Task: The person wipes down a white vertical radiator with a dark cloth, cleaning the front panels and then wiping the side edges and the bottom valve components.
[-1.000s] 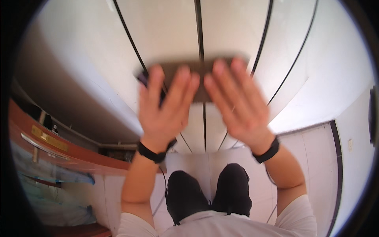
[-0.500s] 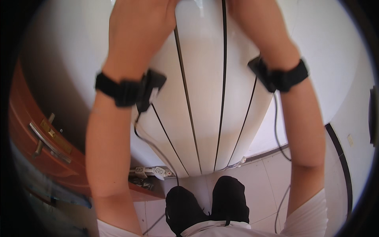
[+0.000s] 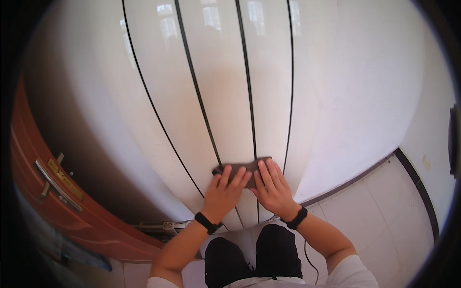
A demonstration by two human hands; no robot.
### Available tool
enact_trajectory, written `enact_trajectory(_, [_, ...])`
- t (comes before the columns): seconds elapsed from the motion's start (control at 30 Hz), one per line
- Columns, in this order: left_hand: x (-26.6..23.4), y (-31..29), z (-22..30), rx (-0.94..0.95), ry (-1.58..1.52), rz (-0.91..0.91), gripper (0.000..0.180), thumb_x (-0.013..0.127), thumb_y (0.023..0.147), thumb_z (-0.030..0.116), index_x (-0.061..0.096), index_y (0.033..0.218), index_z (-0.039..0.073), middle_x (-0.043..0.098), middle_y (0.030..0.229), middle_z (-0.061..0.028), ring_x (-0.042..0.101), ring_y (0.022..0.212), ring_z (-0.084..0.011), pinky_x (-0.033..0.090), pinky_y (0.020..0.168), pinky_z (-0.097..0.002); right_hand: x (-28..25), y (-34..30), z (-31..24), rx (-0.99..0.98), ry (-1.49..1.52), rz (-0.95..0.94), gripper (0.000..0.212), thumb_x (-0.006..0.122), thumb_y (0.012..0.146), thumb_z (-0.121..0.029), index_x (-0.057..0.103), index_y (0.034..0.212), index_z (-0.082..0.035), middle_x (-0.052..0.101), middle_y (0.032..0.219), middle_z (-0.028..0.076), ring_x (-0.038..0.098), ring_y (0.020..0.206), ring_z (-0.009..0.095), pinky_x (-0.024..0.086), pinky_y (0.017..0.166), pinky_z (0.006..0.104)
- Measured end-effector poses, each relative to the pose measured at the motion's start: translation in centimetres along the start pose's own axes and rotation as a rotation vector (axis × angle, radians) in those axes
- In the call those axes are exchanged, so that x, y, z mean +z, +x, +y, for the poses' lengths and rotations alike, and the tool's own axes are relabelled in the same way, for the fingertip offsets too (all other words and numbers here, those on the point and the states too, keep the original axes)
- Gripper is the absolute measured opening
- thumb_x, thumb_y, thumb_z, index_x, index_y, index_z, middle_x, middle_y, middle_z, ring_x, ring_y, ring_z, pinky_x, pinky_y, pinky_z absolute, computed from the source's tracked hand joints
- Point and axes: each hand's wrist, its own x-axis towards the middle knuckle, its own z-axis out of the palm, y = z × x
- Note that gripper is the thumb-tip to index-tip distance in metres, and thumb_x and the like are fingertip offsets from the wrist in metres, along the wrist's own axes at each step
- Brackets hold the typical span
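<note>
A dark brown-grey cloth [image 3: 249, 178] lies crumpled against a tall glossy white panel [image 3: 225, 96] with dark vertical grooves. My left hand [image 3: 225, 192] presses on the cloth's left part, its fingers spread and stretched out. Beside it, my right hand [image 3: 273, 189] lies flat over the cloth's right part, fingers extended upward. Both hands are low on the panel, above my knees, nearly touching at the thumbs. Each wrist wears a black strap. The cloth covers a short stretch of two grooves.
On the left, a reddish-brown door [image 3: 96, 221] with a metal handle [image 3: 45, 185] stands near the panel. Pipes with white fittings [image 3: 168, 225] run by the panel's foot. A white wall [image 3: 370, 86] and pale tiled floor [image 3: 355, 206] lie to the right. A black cable [image 3: 312, 264] hangs by my right arm.
Both hands have come down from the top edge of the view to low on the panel, drawing closer together. The cloth under them now shows; before, it was out of sight.
</note>
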Motion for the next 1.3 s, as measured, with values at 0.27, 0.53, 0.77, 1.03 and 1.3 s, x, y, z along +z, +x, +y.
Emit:
enact_trajectory(0.27, [-9.3, 24.8, -10.6, -0.079, 0.129, 0.283, 0.062, 0.068, 0.085, 0.021, 0.053, 0.145, 0.010, 0.046, 0.154, -0.0053, 0.042, 0.143, -0.0289, 0.034, 0.116, -0.0497, -10.7, 21.5, 10.8, -0.115, -0.426, 0.480, 0.051, 0.060, 0.084, -0.002, 0.059, 0.134, 0.000, 0.051, 0.146, 0.022, 0.051, 0.135, 0.038, 0.044, 0.110, 0.0493])
enact_trajectory(0.53, [-10.9, 31.0, -11.1, 0.044, 0.083, 0.486, 0.053, 0.060, 0.091, 0.011, 0.051, 0.139, -0.007, 0.050, 0.147, -0.0232, 0.044, 0.139, -0.0364, 0.027, 0.120, -0.0489, -16.4, 24.4, 13.3, -0.195, -0.341, 0.444, 0.046, 0.054, 0.091, 0.000, 0.054, 0.136, 0.005, 0.057, 0.135, 0.029, 0.056, 0.127, 0.045, 0.050, 0.104, 0.0439])
enact_trajectory(0.77, [-6.6, 22.5, -5.0, -0.043, -0.155, 0.191, 0.061, 0.064, 0.087, 0.021, 0.052, 0.146, 0.013, 0.044, 0.156, -0.0050, 0.041, 0.144, -0.0256, 0.029, 0.117, -0.0459, -9.9, 14.1, 11.0, -0.108, -0.423, 0.374, 0.043, 0.060, 0.084, 0.000, 0.064, 0.127, 0.004, 0.059, 0.136, 0.025, 0.057, 0.127, 0.041, 0.050, 0.106, 0.0463])
enact_trajectory(1.03, [-0.3, 4.4, 5.8, 0.057, -0.123, -0.128, 0.060, 0.057, 0.093, 0.030, 0.048, 0.150, 0.017, 0.042, 0.159, 0.0020, 0.037, 0.147, -0.0144, 0.025, 0.119, -0.0367, 0.0, -4.9, 2.3, 0.113, -0.267, -0.142, 0.059, 0.069, 0.087, -0.025, 0.053, 0.127, 0.016, 0.049, 0.132, 0.045, 0.049, 0.125, 0.061, 0.046, 0.105, 0.0633])
enact_trajectory(1.3, [-0.9, 8.0, 2.6, 0.066, -0.303, -0.164, 0.060, 0.056, 0.089, 0.012, 0.051, 0.149, 0.016, 0.043, 0.158, 0.0047, 0.040, 0.145, -0.0118, 0.041, 0.109, -0.0390, 1.4, -1.7, 5.3, 0.103, -0.249, 0.054, 0.064, 0.064, 0.085, -0.026, 0.051, 0.133, 0.013, 0.042, 0.143, 0.042, 0.042, 0.134, 0.057, 0.038, 0.111, 0.0622])
